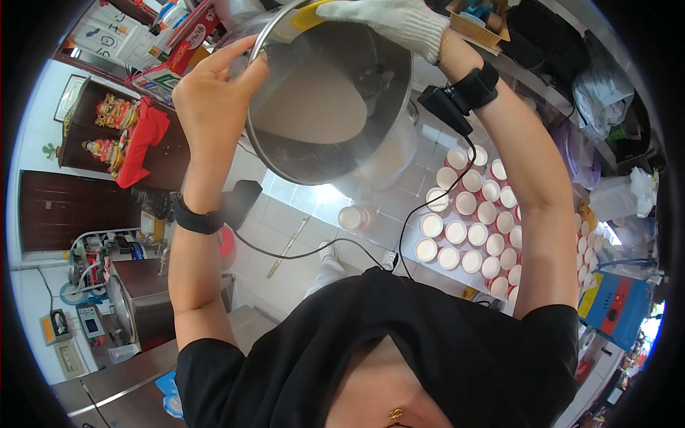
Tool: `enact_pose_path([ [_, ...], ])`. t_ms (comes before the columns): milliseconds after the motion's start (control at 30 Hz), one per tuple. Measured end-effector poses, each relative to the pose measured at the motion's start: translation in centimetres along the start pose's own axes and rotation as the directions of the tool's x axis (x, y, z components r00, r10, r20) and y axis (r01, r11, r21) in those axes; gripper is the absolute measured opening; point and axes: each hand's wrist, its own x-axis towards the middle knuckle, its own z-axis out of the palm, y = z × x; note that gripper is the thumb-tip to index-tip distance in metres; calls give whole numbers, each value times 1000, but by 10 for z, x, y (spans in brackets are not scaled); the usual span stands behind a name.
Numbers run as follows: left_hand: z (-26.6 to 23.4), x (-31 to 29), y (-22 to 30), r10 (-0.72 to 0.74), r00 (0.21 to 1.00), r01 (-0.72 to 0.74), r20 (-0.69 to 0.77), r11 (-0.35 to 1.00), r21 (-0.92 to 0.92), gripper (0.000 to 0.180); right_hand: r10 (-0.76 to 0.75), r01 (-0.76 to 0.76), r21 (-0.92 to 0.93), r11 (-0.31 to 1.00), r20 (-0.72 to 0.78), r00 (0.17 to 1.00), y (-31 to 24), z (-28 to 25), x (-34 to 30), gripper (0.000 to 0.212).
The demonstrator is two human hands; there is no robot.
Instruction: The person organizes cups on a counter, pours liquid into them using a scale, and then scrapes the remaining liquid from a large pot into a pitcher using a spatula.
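A large steel pot (389,107) is tilted with its mouth facing me, and a pale beige liquid (317,103) lies inside. My left hand (217,93) is bare and closed on its left rim, thumb on the inside. In a white knitted glove, my right hand (392,28) lies across the upper rim and is closed on the pot; its fingertips meet a flat yellow piece (307,16) whose kind I cannot make out. Partly hidden behind the pot is a translucent container (392,160). A single white cup (353,217) stands apart below it.
Rows of white-topped red cups (474,221) fill the surface under my right arm. Black cables (300,255) run from my wrist straps toward my body. A blue machine (619,310) stands at the right. A red-draped shelf with figurines (118,135) hangs at the left.
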Motion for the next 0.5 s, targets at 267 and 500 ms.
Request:
enact_pose_path([
  [267, 5, -10, 12, 79, 997, -77, -14, 992, 105, 32, -77, 79, 63, 995, -40, 996, 9, -3, -15, 14],
  [500, 6, -19, 16, 120, 993, -116, -24, 988, 104, 30, -22, 21, 147, 989, 5, 1000, -5, -10, -28, 14],
])
